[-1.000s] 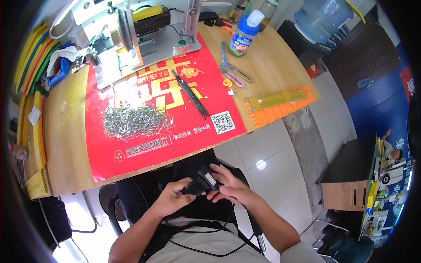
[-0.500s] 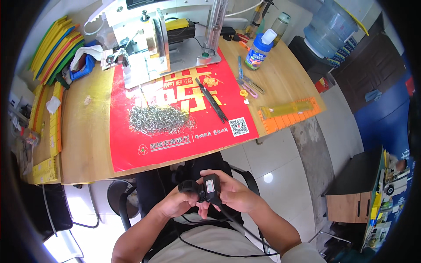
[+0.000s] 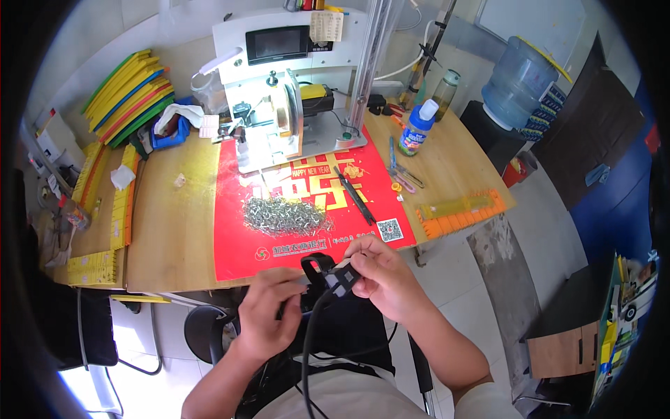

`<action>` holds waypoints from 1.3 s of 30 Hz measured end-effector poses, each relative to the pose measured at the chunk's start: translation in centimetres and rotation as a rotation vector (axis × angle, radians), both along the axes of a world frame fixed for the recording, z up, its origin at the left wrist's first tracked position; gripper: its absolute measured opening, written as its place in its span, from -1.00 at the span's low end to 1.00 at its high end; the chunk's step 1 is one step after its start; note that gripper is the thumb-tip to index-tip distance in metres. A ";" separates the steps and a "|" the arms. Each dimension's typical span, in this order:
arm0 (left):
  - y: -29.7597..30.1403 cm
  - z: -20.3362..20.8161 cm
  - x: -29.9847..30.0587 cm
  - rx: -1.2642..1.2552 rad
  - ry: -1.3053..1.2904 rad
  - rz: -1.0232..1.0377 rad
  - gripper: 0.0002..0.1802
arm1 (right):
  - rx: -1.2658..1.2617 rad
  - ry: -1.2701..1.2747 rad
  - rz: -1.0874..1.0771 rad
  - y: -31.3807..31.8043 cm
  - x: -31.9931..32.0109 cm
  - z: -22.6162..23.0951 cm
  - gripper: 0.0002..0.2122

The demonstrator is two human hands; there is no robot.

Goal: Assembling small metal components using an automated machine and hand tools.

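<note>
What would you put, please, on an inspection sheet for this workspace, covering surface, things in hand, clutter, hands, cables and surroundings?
Surface: wooden table, partly covered by a red printed sheet.
Things in hand: black device, held up at the table's front edge as seen from above.
Clutter: heap of small metal pieces and slim black tool on the sheet; blue-capped bottle at right.
Left hand: fingers bent beside the device; contact unclear.
Right hand: gripping the device.
Cables: black cable runs down from the device.
Surroundings: white machine at the rear; large water bottle beyond the table's right.
</note>
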State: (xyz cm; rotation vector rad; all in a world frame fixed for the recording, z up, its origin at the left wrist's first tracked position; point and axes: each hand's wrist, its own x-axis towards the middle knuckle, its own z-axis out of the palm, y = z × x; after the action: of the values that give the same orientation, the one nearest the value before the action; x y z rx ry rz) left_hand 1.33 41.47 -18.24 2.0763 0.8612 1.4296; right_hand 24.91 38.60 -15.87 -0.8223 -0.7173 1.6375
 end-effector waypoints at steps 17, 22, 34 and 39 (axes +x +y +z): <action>2.9 3.1 2.0 -0.446 -0.591 -0.280 -0.61 | 0.383 -0.344 -0.120 3.2 -6.2 6.8 -0.78; 3.1 4.9 1.3 -0.507 -0.567 -0.316 -0.49 | 0.620 -0.556 -0.081 4.7 -7.4 4.8 -0.78; 5.0 6.4 0.3 -0.650 -1.189 -0.344 -0.51 | 0.468 -0.652 -0.006 3.5 -10.8 4.3 -0.75; 7.2 4.0 -1.7 -0.001 0.105 -0.017 -0.23 | 0.715 -0.761 0.020 3.3 -11.6 5.0 -0.73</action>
State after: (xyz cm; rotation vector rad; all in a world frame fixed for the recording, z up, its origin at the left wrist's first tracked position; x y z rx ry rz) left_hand -0.34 48.66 -14.29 2.1691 0.8826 1.3214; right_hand 13.34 41.85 -10.86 -0.8810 -1.7166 0.9157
